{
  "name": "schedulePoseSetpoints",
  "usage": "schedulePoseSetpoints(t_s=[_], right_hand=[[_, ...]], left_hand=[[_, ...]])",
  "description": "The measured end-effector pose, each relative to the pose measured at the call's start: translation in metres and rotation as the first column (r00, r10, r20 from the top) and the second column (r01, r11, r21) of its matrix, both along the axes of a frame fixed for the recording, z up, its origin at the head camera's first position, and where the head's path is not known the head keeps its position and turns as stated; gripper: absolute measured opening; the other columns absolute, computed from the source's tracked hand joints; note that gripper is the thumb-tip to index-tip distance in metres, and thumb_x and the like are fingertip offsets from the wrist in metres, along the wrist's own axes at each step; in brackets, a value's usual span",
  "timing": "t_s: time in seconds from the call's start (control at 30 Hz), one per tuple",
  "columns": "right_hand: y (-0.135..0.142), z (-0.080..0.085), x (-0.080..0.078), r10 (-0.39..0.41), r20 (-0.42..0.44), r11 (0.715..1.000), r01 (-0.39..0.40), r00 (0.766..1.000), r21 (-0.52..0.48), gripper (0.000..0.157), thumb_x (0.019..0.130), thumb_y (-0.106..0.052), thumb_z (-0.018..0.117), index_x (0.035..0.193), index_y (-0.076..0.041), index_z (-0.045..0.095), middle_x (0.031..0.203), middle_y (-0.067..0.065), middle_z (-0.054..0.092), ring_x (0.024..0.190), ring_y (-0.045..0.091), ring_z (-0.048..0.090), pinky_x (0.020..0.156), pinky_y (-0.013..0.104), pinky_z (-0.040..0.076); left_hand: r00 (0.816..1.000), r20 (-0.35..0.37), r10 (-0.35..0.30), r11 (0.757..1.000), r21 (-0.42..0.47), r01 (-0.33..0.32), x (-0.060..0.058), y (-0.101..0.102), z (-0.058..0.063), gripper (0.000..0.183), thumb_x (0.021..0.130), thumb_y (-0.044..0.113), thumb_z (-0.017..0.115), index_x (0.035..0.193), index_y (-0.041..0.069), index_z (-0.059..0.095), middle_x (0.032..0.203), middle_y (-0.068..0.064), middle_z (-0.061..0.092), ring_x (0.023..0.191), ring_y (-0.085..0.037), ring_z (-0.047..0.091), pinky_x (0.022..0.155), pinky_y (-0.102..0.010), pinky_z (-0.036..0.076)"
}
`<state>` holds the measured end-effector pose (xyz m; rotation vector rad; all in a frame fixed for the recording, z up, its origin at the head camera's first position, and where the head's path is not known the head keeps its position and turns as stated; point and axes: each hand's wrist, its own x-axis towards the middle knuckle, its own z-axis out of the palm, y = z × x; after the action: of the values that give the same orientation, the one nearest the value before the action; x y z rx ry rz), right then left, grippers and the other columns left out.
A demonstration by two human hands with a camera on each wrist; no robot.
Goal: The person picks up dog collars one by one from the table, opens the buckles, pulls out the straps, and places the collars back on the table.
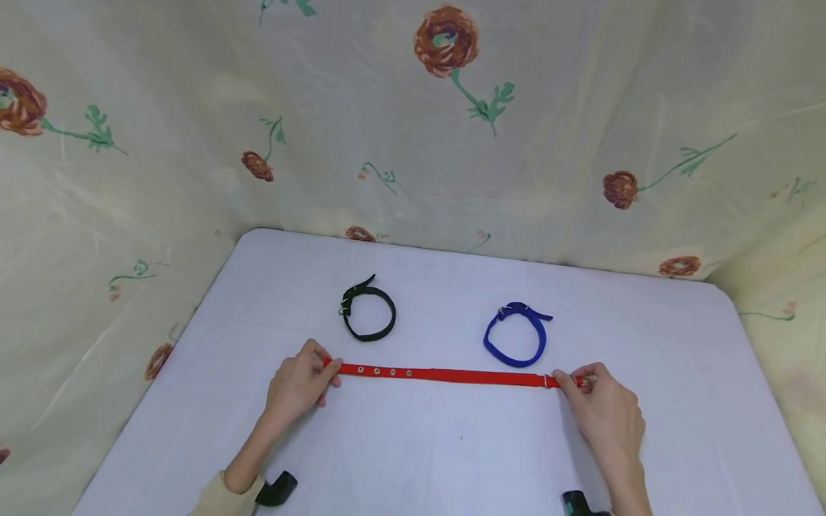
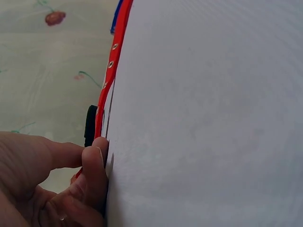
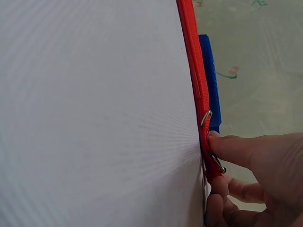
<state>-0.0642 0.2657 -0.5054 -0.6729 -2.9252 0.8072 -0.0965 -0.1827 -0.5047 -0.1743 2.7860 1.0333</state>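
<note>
A red collar (image 1: 477, 376) with metal eyelets is stretched out straight, low over the white table, between both hands. At its eyelet end, my left hand (image 1: 300, 380) pinches the strap between thumb and fingers. My right hand (image 1: 603, 408) grips the opposite end, by the metal ring and buckle (image 3: 218, 163). Behind the strap on the left lies a black collar (image 1: 392, 315), fastened into a loop. A blue collar (image 1: 513, 356), likewise looped and buckled, lies behind the strap toward the right. Both loops show partly behind the red strap in the wrist views.
The white table (image 1: 413, 459) has rounded far corners. A pale curtain (image 1: 361, 93) with printed flowers hangs behind it and along both sides. Black wrist devices (image 1: 277, 489) sit by both wrists at the near edge of the view.
</note>
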Motion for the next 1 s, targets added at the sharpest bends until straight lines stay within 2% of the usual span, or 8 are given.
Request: schedulePoseSetpoints(t_s=[0.4, 0.57, 0.7, 0.83, 1.0], right_hand=[[0.0007, -0.0001, -0.0005, -0.005, 0.018, 1.0, 0.005, 1.0, -0.001, 0.046, 0.098, -0.042, 0.076, 0.113, 0.0, 0.068, 0.077, 0.015, 0.068, 0.062, 0.025, 0.052, 0.051, 0.033, 0.036], [0.0004, -0.0003, -0.0011, -0.027, 0.028, 1.0, 0.026, 0.999, 0.008, 0.046, 0.098, -0.042, 0.077, 0.113, 0.001, 0.069, 0.093, 0.022, 0.065, 0.081, 0.032, 0.055, 0.057, 0.035, 0.04], [-0.0003, -0.0005, -0.0011, -0.051, 0.048, 0.999, 0.051, 0.998, 0.002, 0.048, 0.098, -0.043, 0.076, 0.116, 0.001, 0.068, 0.11, 0.028, 0.059, 0.097, 0.041, 0.054, 0.064, 0.042, 0.046], [0.0006, -0.0014, -0.0005, -0.054, 0.048, 0.999, 0.054, 0.997, -0.001, 0.05, 0.099, -0.045, 0.075, 0.117, 0.001, 0.065, 0.116, 0.03, 0.058, 0.102, 0.044, 0.055, 0.068, 0.046, 0.048], [0.0007, -0.0035, -0.0002, -0.043, 0.042, 0.999, 0.043, 0.998, 0.002, 0.051, 0.099, -0.045, 0.075, 0.117, 0.002, 0.066, 0.115, 0.03, 0.06, 0.097, 0.043, 0.056, 0.066, 0.045, 0.048]], left_hand=[[0.999, -0.036, -0.017, 1.0, -0.021, 0.016, 0.0014, -0.0005, 0.0016, 0.033, 0.103, 0.031, 0.073, 0.118, 0.005, 0.059, 0.064, 0.004, 0.066, 0.045, -0.012, 0.055, 0.049, -0.027, 0.04], [0.999, -0.029, -0.016, 1.0, -0.028, 0.015, -0.0001, -0.001, 0.0011, 0.033, 0.103, 0.03, 0.074, 0.119, 0.006, 0.058, 0.064, 0.004, 0.066, 0.045, -0.012, 0.055, 0.05, -0.027, 0.041], [1.0, -0.007, -0.021, 0.999, -0.039, 0.021, -0.0027, 0.0003, 0.0024, 0.033, 0.103, 0.029, 0.074, 0.119, 0.006, 0.058, 0.064, 0.003, 0.066, 0.045, -0.012, 0.056, 0.051, -0.027, 0.041], [0.999, 0.013, -0.037, 0.997, -0.061, 0.038, -0.0055, 0.0009, 0.0053, 0.032, 0.102, 0.027, 0.074, 0.119, 0.005, 0.058, 0.064, 0.003, 0.067, 0.045, -0.012, 0.057, 0.052, -0.028, 0.04], [0.998, 0.019, -0.055, 0.993, -0.103, 0.057, -0.0061, -0.0001, 0.0069, 0.031, 0.102, 0.027, 0.074, 0.118, 0.005, 0.059, 0.061, 0.003, 0.064, 0.047, -0.012, 0.056, 0.052, -0.028, 0.039]])
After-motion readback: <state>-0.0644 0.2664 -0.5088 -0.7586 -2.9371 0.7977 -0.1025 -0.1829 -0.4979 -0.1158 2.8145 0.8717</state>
